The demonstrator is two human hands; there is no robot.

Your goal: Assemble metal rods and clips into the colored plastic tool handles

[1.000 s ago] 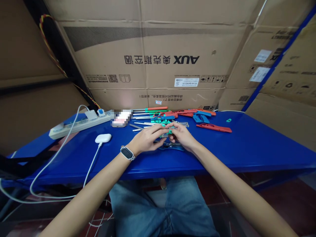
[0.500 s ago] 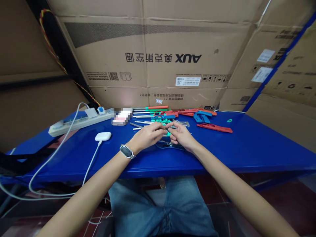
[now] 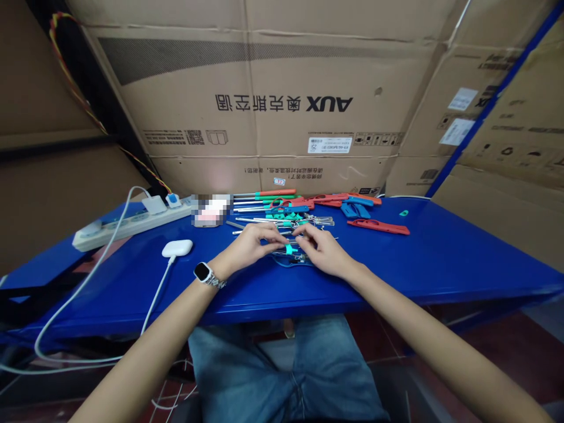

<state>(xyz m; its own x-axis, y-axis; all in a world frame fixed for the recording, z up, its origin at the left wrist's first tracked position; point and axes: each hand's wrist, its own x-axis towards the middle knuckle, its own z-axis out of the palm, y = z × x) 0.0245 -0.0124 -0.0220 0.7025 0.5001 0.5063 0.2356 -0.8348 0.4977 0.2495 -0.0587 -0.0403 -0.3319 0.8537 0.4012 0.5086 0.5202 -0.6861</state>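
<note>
My left hand [image 3: 259, 242] and my right hand [image 3: 325, 251] meet over the parts in the middle of the blue table [image 3: 445, 258]. Both are closed in a pinch, fingertips a little apart. A thin shiny piece [image 3: 292, 239] shows in the gap between them, too small to name. Just under the fingertips is a small green plastic part [image 3: 291, 249]. Below it lies a blue plastic handle shell [image 3: 294, 262], partly covered by my right hand. Behind my hands are metal tubes [image 3: 249, 210], several green parts [image 3: 288, 216] and clear pieces with metal fittings [image 3: 324, 221].
Red half shells [image 3: 379, 226] and blue ones [image 3: 356, 210] lie at the back right, with a lone green piece [image 3: 404, 212]. To the left are a phone [image 3: 212, 211], a white earbud case [image 3: 177, 248] on a cable, and a power strip [image 3: 127, 226]. Cardboard [image 3: 282, 70] walls the back.
My fingertips have come slightly nearer to me and loosened from their tight cluster. The green part beneath them shows more fully. The whole view has shifted a little.
</note>
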